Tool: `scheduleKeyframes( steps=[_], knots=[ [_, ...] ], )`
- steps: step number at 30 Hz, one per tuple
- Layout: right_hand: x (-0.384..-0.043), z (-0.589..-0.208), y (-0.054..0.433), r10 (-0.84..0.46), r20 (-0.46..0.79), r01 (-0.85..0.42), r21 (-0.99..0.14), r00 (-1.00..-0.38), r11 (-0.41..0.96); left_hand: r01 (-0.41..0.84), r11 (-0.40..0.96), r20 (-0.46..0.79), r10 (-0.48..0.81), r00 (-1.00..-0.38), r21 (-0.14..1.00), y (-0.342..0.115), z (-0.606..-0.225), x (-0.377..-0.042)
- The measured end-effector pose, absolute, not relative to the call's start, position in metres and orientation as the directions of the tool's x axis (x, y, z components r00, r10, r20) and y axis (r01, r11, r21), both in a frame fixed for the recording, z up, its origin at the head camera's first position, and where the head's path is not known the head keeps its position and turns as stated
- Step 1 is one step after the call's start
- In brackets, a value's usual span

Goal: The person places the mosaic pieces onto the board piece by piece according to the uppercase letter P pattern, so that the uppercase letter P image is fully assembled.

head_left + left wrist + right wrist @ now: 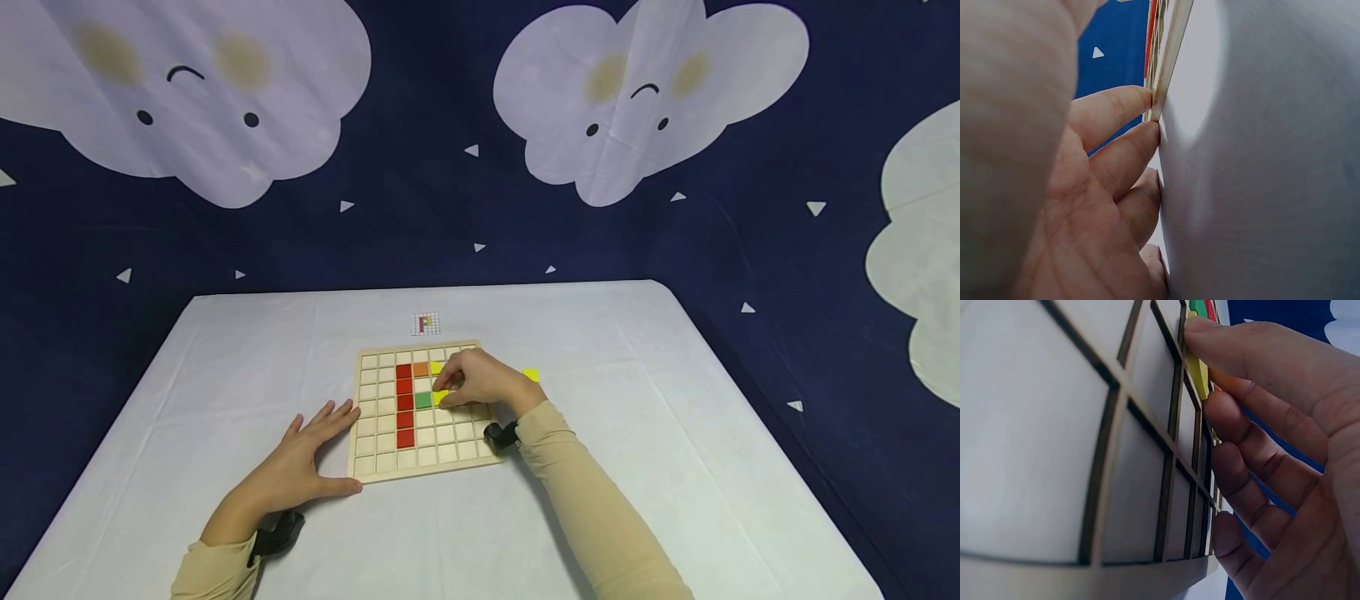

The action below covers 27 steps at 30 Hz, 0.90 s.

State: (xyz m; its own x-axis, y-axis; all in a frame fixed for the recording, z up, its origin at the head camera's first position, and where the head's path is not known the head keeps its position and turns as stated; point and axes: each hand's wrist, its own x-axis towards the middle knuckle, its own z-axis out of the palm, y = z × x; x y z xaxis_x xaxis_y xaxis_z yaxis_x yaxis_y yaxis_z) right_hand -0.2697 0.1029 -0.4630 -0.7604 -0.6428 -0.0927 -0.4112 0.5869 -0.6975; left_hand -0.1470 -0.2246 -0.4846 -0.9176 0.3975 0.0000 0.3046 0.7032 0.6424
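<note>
A wooden grid board point(420, 474) lies on the table, its cells holding a column of several red tiles point(405, 402), an orange tile point(421, 369), a green tile point(423, 400) and a yellow tile point(437, 367) in the top part. My right hand point(480, 379) reaches over the board and pinches another yellow tile point(1197, 378) at the cell just right of the green one, thumb on its near side. My left hand point(303, 458) rests at the board's left side, fingers spread, fingertips and thumb at its edge.
Behind the board lies a small card point(425, 324) printed with a coloured grid pattern. More yellow point(531, 375) shows on the white table point(675, 467), beyond my right wrist. A dark blue cloth with clouds point(420, 167) hangs past the far table edge.
</note>
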Motion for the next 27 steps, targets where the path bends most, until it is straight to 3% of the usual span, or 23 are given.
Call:
scheduleKeyframes(
  steps=[11, 27],
  knots=[
    [-0.271, -0.457, 0.113, -0.646, -0.059, -0.429, -0.701, -0.761, 0.57, 0.302, 0.711, -0.011, 0.4, -0.917, 0.635, -0.223, -0.483, -0.148],
    [-0.28, -0.446, 0.189, -0.471, -0.038, -0.343, -0.634, -0.881, 0.693, 0.307, 0.709, -0.002, 0.399, -0.917, 0.635, -0.223, -0.484, -0.148]
  ],
)
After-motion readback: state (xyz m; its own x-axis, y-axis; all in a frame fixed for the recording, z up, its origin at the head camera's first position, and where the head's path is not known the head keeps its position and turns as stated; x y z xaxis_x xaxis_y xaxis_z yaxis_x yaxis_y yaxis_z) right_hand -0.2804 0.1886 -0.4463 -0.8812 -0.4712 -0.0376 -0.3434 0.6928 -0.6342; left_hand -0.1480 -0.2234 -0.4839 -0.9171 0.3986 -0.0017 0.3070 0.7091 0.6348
